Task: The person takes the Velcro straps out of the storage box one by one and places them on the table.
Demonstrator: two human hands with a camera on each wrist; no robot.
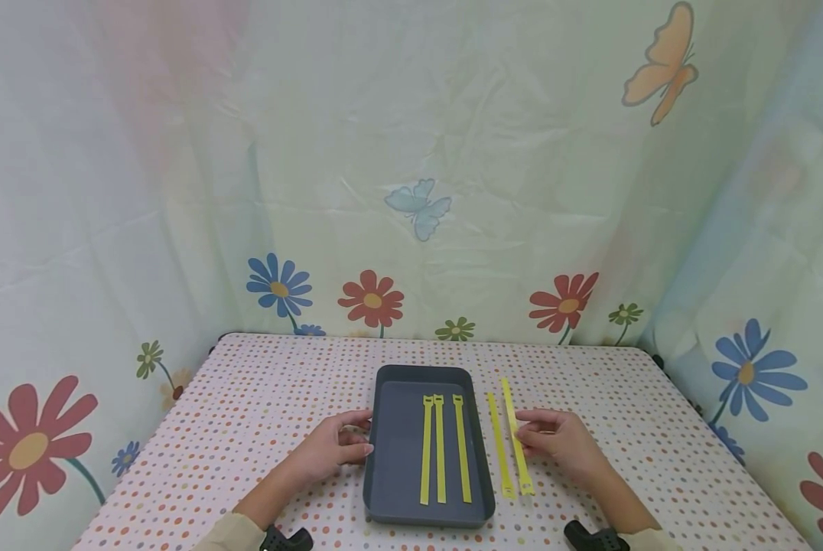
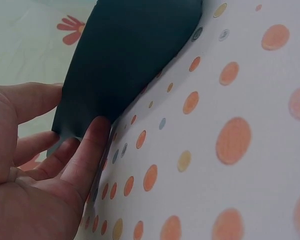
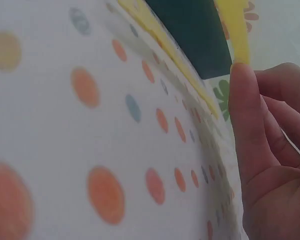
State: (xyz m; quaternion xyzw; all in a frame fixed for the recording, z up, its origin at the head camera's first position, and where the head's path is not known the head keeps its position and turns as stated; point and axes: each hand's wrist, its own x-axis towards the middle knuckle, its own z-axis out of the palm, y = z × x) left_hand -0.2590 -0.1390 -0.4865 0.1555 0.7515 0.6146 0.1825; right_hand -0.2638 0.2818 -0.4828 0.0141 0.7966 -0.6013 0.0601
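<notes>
Nearest the lens, two pale sleeve cuffs and dark wrist mounts at the bottom edge. Left hand (image 1: 332, 448) resting on the cloth just left of the dark grey tray (image 1: 391, 490), fingers loosely curved, thumb and fingertips (image 2: 92, 137) touching the tray's left wall without gripping it; relaxed, nothing clasped. Right hand (image 1: 563, 440) resting just right of the tray, fingers bent toward the outer yellow strip (image 1: 518, 436), fingertips on or pinching it near its middle; from the wrist view the thumb (image 3: 242, 115) pressed at a yellow edge, though whether truly pinched or only touched cannot be told for sure. Second loose yellow strip (image 1: 499, 451) lying between that hand and the tray, just beside the held one, flat on the cloth and running away from the body. Between the two hands, inside the tray, three more yellow strips (image 1: 441, 448) laid side by side, lengthwise, the left pair nearly touching, the third slightly apart. Under everything a table (image 1: 260, 398) covered by white cloth dotted in orange, red, blue and tan. Beyond the hands, draped pale sheeting (image 1: 177, 191) printed with red and blue flowers and butterflies, closing off back and both sides. All strips thin, flat, bright yellow, with a wider slotted tab at one end.
</notes>
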